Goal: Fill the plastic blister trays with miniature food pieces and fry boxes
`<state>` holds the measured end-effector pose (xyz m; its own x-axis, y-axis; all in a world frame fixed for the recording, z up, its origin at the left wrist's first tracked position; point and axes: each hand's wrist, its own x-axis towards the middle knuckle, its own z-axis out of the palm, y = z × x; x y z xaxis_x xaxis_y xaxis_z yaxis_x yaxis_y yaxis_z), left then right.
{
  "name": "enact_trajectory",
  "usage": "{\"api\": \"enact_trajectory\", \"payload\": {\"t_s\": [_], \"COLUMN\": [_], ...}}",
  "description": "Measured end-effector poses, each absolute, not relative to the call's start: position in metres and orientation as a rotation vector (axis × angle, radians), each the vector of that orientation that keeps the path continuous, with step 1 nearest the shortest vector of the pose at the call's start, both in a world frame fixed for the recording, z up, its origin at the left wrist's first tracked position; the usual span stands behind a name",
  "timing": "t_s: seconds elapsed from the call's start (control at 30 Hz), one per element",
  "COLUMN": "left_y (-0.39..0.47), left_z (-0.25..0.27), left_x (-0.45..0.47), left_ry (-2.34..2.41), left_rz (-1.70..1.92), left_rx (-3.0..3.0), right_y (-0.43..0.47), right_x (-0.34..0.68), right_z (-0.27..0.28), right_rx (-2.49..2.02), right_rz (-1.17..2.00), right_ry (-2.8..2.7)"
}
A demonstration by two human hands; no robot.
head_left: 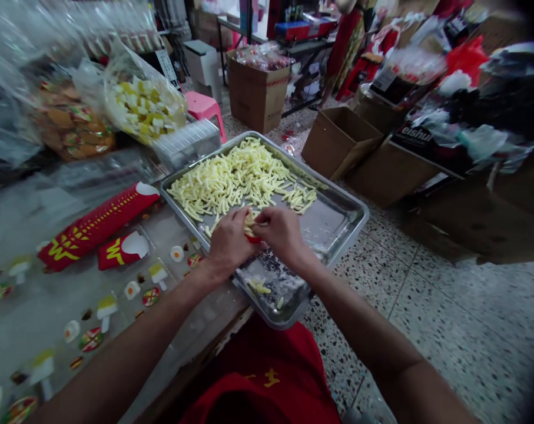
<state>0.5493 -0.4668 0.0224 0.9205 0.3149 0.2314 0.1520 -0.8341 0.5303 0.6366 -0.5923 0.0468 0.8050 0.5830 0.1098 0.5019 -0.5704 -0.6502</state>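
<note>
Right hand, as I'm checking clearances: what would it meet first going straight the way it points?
Probably the pale sticks bunched between the right hand and left hand, though depth there is unclear.

A pink stool [202, 105], an open cardboard box [337, 144] on speckled floor [430, 312].

You are holding your left hand [231, 244] and right hand [283, 234] close together, fingers bending inward. Your bare left forearm [154, 333] and right forearm [359, 321] are slanting inward from opposite sides.
</note>
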Motion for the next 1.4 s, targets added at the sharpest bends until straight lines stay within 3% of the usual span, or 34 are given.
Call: {"api": "enact_trajectory", "payload": {"t_s": [0.1,0.33,0.47,0.57,0.67,0.83,1.03,1.23,1.4], "left_y": [-0.474,-0.464,-0.456,-0.456,-0.451,-0.388,-0.3,-0.308,-0.304], "left_z": [0.023,0.04,0.039,0.032,0.028,0.041,0.041,0.01,-0.006], "left_x": [0.545,0.482,0.408,0.358,0.337,0.354,0.387,0.43,0.436], "left_ry": [0.417,0.627,0.88,1.076,1.202,0.948,0.969,0.625,0.54], "left_rz": [0.523,0.665,0.809,0.882,0.862,0.621,0.728,0.377,0.486], "left_rx": [2.55,2.502,2.388,2.227,2.118,2.144,2.434,2.754,2.621], "right_y": [-0.584,-0.558,-0.529,-0.525,-0.519,-0.458,-0.377,-0.359,-0.369], "right_x": [0.619,0.598,0.545,0.495,0.474,0.548,0.633,0.637,0.647], "right_z": [0.05,0.073,0.08,0.068,0.048,0.038,0.051,0.042,0.034], "right_rx": [-2.311,-1.756,-1.656,-1.746,-1.675,-1.658,-2.006,-1.859,-1.776], "right_rz": [0.174,0.511,0.374,0.289,0.451,0.75,0.468,0.35,0.264], "right_ry": [-1.089,-1.465,-1.829,-1.815,-1.685,-1.436,-1.87,-2.38,-2.371]}}
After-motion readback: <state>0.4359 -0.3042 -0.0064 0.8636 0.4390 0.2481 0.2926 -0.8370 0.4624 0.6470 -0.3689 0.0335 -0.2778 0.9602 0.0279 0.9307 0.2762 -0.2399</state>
